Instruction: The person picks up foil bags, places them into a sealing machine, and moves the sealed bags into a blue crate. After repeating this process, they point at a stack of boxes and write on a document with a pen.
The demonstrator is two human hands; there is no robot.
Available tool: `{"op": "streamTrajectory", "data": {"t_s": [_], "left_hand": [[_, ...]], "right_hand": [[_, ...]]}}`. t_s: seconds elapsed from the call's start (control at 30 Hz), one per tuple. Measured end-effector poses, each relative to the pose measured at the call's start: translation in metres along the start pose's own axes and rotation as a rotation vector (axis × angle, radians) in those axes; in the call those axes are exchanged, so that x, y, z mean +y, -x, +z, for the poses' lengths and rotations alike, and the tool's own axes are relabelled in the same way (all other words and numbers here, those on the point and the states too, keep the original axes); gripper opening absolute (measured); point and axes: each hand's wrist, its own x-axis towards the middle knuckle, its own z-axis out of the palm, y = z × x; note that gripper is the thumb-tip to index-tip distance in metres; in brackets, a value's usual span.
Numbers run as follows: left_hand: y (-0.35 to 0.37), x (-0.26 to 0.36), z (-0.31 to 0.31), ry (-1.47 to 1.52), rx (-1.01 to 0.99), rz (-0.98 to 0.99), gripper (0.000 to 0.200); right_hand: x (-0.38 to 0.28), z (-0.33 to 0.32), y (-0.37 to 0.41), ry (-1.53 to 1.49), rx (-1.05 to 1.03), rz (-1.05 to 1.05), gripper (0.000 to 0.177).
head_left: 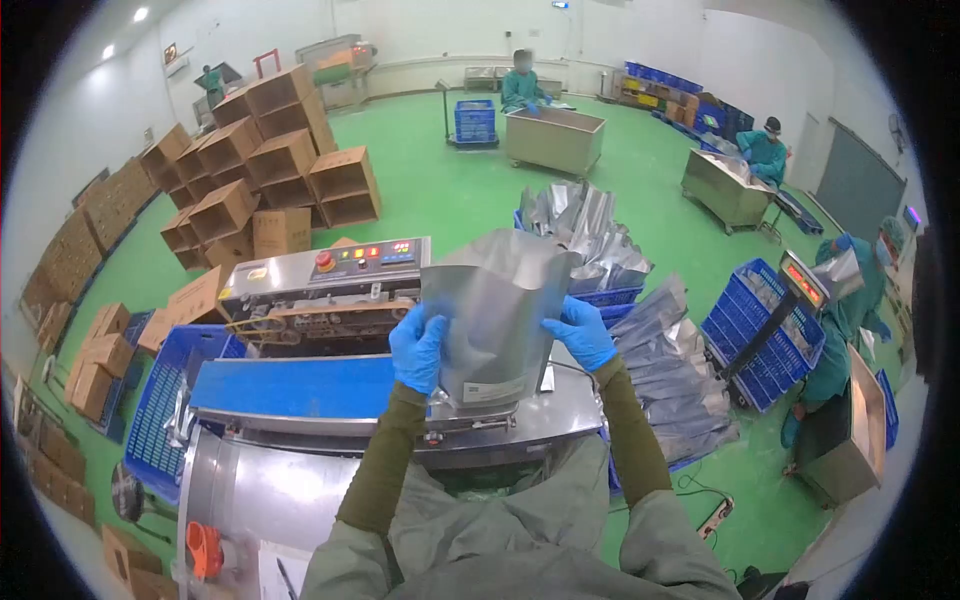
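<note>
Between my two blue-gloved hands a silver foil bag is held upright, its wide top edge facing away from me and a small white label near its bottom. My left hand grips the bag's left side, thumb on the near face. On the right side, my right hand pinches the bag's edge. Just left of the bag stands a band sealing machine with a red knob and lit displays. Its blue conveyor belt runs below, close to my left hand.
Silver bags fill crates at right and ahead. A blue crate stands at the belt's left end, near a steel table with an orange tape dispenser. Cartons are stacked behind. Co-workers stand by steel tubs.
</note>
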Motion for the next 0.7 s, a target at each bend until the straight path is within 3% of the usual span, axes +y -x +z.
{"op": "streamTrajectory", "data": {"t_s": [0.03, 0.1, 0.17, 0.23, 0.3, 0.33, 0.43, 0.5, 0.6, 0.63, 0.7], "left_hand": [[-0.002, 0.011, 0.007, 0.069, -0.041, 0.062, 0.034], [-0.010, 0.004, -0.001, -0.010, -0.132, 0.085, 0.041], [-0.015, -0.002, -0.018, -0.321, -0.427, -0.342, 0.040], [-0.012, -0.016, -0.025, -0.169, -0.330, -0.288, 0.035], [-0.012, -0.046, -0.039, 0.136, -0.251, -0.451, 0.033], [-0.013, -0.099, -0.056, 0.165, -0.263, -0.576, 0.037], [-0.021, -0.109, -0.031, 0.413, -0.147, -0.609, 0.035], [-0.033, -0.116, -0.026, 0.477, -0.263, -0.680, 0.031], [-0.035, -0.118, -0.014, 0.540, -0.264, -0.792, 0.026], [-0.032, -0.126, -0.015, 0.543, -0.277, -0.839, 0.025], [-0.025, -0.141, -0.022, 0.524, -0.203, -0.921, 0.024]], "right_hand": [[-0.005, 0.007, 0.002, -0.155, 0.043, -0.045, 0.024], [-0.003, 0.008, -0.008, -0.029, 0.061, -0.140, 0.023], [-0.003, 0.004, -0.011, 0.051, 0.054, -0.102, 0.030], [-0.001, 0.001, -0.006, 0.113, 0.075, 0.016, 0.035], [0.034, 0.003, -0.003, -0.019, 0.104, 0.064, 0.036], [0.051, 0.013, -0.007, -0.066, 0.204, -0.075, 0.037], [0.028, 0.009, -0.014, -0.071, 0.214, 0.083, 0.038], [0.056, -0.002, -0.019, -0.105, 0.188, 0.113, 0.039], [0.072, -0.009, -0.018, -0.169, 0.264, 0.227, 0.040], [0.042, -0.003, -0.012, -0.181, 0.246, 0.340, 0.039], [0.070, -0.004, -0.013, -0.202, 0.233, 0.330, 0.035]]}}
